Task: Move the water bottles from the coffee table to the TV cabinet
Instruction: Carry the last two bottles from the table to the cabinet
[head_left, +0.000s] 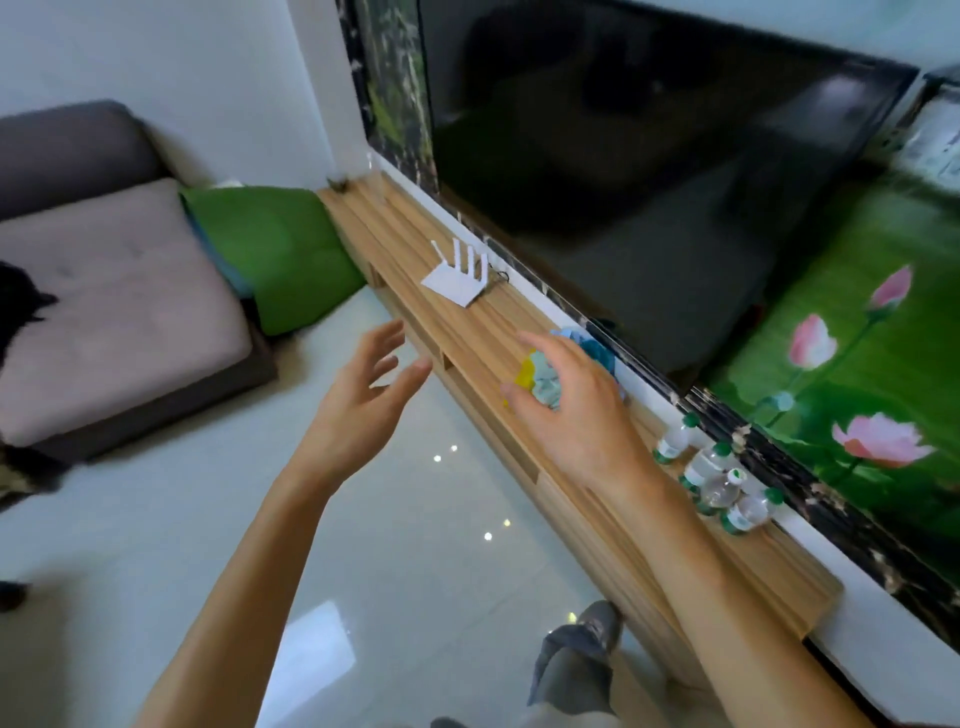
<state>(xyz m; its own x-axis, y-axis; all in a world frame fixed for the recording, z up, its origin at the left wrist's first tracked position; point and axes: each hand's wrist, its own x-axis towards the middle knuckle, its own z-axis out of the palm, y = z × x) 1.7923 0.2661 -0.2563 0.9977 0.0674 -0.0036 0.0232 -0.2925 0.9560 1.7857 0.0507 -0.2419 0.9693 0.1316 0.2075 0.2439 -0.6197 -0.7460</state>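
Wooden TV cabinet (467, 332) is carrying four water bottles (719, 480) while the left hand (363, 384) and right hand (571, 410) are hovering wide and empty.

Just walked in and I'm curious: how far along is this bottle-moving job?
Four water bottles already stand in a cluster on the TV cabinet, near the wall. Nothing is in hand: the left hand and right hand are both open and empty. The coffee table is out of view, so I can't tell whether more bottles remain.
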